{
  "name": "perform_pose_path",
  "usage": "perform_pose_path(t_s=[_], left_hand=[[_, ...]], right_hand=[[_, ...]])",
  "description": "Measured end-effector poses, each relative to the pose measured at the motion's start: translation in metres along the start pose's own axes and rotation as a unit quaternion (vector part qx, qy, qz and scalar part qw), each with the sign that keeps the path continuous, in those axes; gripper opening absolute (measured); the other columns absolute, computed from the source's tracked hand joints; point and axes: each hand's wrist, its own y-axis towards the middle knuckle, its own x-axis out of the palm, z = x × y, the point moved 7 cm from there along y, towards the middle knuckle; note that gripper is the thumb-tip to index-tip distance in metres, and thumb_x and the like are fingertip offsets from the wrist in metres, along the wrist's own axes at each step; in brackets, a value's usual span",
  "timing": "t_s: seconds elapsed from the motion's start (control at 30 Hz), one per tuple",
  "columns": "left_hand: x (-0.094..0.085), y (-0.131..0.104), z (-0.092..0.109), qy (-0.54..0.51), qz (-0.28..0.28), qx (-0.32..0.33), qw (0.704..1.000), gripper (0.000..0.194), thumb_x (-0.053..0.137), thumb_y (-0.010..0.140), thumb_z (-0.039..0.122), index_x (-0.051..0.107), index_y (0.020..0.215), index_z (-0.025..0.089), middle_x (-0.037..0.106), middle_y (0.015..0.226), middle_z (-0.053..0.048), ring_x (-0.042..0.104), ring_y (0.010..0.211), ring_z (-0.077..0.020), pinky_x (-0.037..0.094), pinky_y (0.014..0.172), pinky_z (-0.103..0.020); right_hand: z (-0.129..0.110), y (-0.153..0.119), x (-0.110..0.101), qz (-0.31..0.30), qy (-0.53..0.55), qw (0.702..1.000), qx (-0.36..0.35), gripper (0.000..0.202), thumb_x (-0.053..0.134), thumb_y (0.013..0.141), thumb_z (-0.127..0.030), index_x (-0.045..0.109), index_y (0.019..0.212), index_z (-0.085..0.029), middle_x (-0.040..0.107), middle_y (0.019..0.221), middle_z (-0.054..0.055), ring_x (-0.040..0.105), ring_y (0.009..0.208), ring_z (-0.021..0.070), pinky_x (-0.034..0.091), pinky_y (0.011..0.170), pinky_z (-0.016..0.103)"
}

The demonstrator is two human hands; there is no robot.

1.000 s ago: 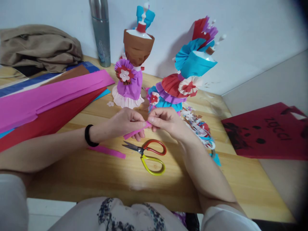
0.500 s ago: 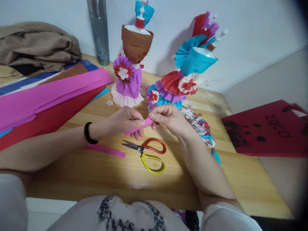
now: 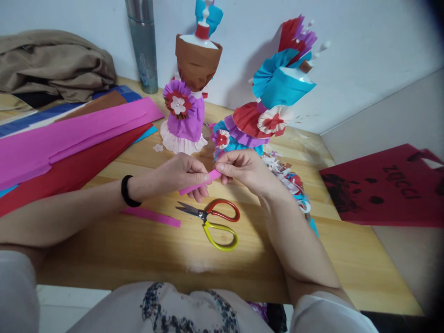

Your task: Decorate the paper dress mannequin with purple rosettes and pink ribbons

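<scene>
A short pink paper strip (image 3: 190, 188) is stretched between my hands above the wooden table (image 3: 145, 259). My left hand (image 3: 185, 175) pinches its middle between thumb and fingers. At the strip's right end, my right hand (image 3: 239, 169) holds it between thumb and forefinger. Just below them lie scissors (image 3: 208, 222) with one red and one yellow handle, their blades slightly apart and pointing left. Another pink strip (image 3: 159, 217) rests on the table below my left wrist, partly hidden by the forearm.
Behind my hands stand two paper-dressed figures (image 3: 185, 115) (image 3: 249, 120). Paper scraps (image 3: 286, 178) lie beside my right forearm. Coloured sheets (image 3: 69, 138), a brown cloth (image 3: 55, 64) and a bottle (image 3: 144, 51) are at the left and back; a red bag (image 3: 388, 189) is at the right.
My right hand has shifted very slightly to the right at the strip's end. Both hands keep their hold, and the scissors have not moved.
</scene>
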Motion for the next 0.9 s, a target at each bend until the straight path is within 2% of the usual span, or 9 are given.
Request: perform_pose_path(t_s=[0.13,0.4,0.57,0.9], left_hand=[[0.0,-0.0002,0.0022,0.0,0.01,-0.002,1.0,0.031,0.066,0.085,0.034,0.067,0.066,0.01,0.07,0.059,-0.005,0.067,0.051,-0.0109,0.053,0.049,-0.016],[-0.0006,0.0005,-0.0041,0.0,-0.002,-0.008,1.0,0.029,0.064,0.086,0.033,0.067,0.069,0.01,0.071,0.062,-0.007,0.067,0.052,-0.0132,0.052,0.049,-0.019],[0.0001,-0.0001,-0.0043,-0.005,-0.015,-0.001,1.0,0.028,0.063,0.087,0.033,0.067,0.071,0.009,0.071,0.063,-0.007,0.068,0.053,-0.0129,0.052,0.05,-0.019],[0.0001,-0.0002,-0.0039,-0.006,-0.005,0.001,1.0,0.027,0.063,0.087,0.03,0.069,0.07,0.01,0.069,0.055,-0.005,0.068,0.054,-0.0121,0.054,0.053,-0.017]], right_hand=[[-0.0035,-0.0002,0.0044,-0.021,-0.015,1.0,-0.013,0.036,0.08,0.067,-0.047,0.064,0.061,-0.016,0.058,0.05,-0.003,0.05,0.045,0.0073,0.039,0.045,0.021],[-0.0014,-0.0003,0.0021,-0.022,-0.003,1.0,-0.01,0.036,0.082,0.065,-0.048,0.066,0.068,-0.015,0.059,0.054,-0.002,0.051,0.047,0.008,0.041,0.048,0.022],[-0.0046,-0.0019,0.003,-0.025,-0.018,0.999,-0.019,0.041,0.076,0.071,-0.054,0.065,0.066,-0.015,0.059,0.054,-0.001,0.051,0.049,0.0082,0.041,0.049,0.022],[0.0028,-0.0001,0.0109,-0.045,-0.009,0.999,0.002,0.03,0.084,0.065,-0.038,0.065,0.066,-0.016,0.06,0.055,-0.002,0.053,0.048,0.0082,0.044,0.048,0.021]])
